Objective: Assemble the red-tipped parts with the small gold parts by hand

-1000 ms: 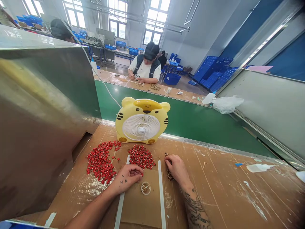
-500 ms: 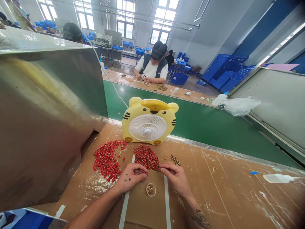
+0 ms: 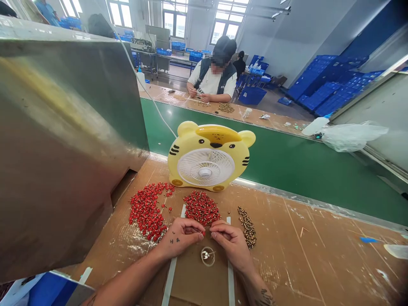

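Note:
My left hand (image 3: 181, 236) is closed in a pinch, with a small red piece (image 3: 203, 233) showing at the fingertips. Close beside it, my right hand (image 3: 232, 244) has thumb and forefinger pressed together; what sits between them is too small to make out. Just beyond the fingertips lies a heap of small red pieces with gold-coloured parts (image 3: 200, 207). A second heap of red pieces (image 3: 147, 212) spreads left of my left hand. Gold and dark beads (image 3: 247, 229) lie right of my right hand. Below the hands is a small round clear dish (image 3: 208, 256) with something thin in it.
A yellow animal-faced fan (image 3: 174, 163) stands behind the heaps. A large metal box (image 3: 70, 148) walls off the left side. White tape strips (image 3: 231, 272) run along the cardboard-covered table (image 3: 287, 255). Across the green divider (image 3: 287, 157), another person (image 3: 212, 80) works with small parts.
My right hand has moved in from the heap's right edge towards my left hand, uncovering more gold beads. My left hand keeps its pinch. The view has shifted slightly.

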